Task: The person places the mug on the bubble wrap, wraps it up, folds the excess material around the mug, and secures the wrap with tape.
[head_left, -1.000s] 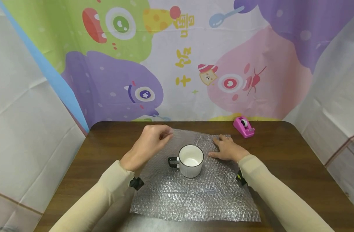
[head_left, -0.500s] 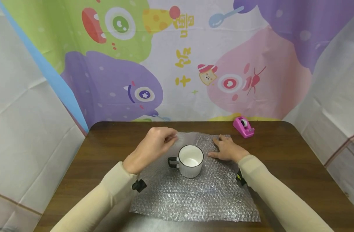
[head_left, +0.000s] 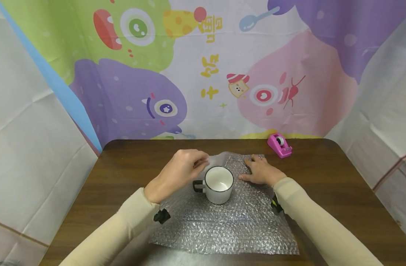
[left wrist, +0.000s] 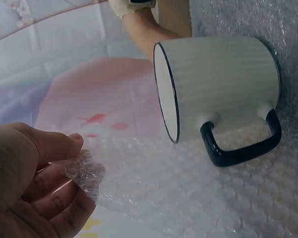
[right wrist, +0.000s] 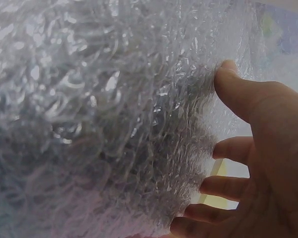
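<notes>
- Left of mug (head_left: 218,187), your left hand (head_left: 183,165) pinches bubble wrap (head_left: 231,232).
- Right of mug, your right hand (head_left: 262,173) rests spread on wrap; left wrist view hides its fingers.

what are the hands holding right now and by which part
The left hand pinches the bubble wrap by its far left corner; the right hand rests on it, gripping nothing.

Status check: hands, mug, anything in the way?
Left hand pinches lifted edge of bubble wrap. Right hand rests on wrap, fingers spread. Black-rimmed white mug upright on wrap, handle left. Pink tape dispenser beyond wrap, apparently not in the way.
</notes>
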`<state>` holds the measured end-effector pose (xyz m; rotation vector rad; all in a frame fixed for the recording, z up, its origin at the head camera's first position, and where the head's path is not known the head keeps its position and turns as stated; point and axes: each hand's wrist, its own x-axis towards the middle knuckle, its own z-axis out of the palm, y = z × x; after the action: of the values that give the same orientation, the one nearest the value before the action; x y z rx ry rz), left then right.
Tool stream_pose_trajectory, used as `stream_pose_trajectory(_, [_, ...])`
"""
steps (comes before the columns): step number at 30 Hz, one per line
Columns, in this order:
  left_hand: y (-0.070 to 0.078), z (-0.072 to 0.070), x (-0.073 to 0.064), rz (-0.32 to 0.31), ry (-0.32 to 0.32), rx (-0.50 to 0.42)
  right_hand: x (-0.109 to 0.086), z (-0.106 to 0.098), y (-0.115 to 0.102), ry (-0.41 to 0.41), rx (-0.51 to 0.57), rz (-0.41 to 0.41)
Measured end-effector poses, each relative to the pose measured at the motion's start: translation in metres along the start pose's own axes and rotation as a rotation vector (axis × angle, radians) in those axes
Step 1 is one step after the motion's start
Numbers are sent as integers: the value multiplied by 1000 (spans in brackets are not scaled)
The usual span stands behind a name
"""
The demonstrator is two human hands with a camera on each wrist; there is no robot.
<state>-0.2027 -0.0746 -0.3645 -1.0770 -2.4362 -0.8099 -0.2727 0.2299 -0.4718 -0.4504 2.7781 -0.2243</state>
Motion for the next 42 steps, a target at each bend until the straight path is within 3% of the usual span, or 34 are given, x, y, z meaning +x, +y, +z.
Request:
stream_pose_trajectory(6, [10, 6, 1, 17, -31, 13, 0, 2, 1, 2, -7, -4])
stream_pose_trajectory(15, [21, 18, 0, 24, -126, 21, 0, 3, 2, -5, -19, -2])
stream_pose_trajectory(24, [23, 28, -2, 41, -145, 21, -1, 2, 3, 1, -19, 2])
stream_pose_trajectory(32, [24, 36, -4, 45, -213, -8, -2, 2, 2, 21, -16, -17])
stream_pose_trajectory(38, [26, 40, -6, 12, -271, -12, -1, 3, 2, 13, -12, -8])
stream_pose_trajectory(42, [25, 42, -7, 10, -282, -26, -1, 1, 2, 12, -11, -7])
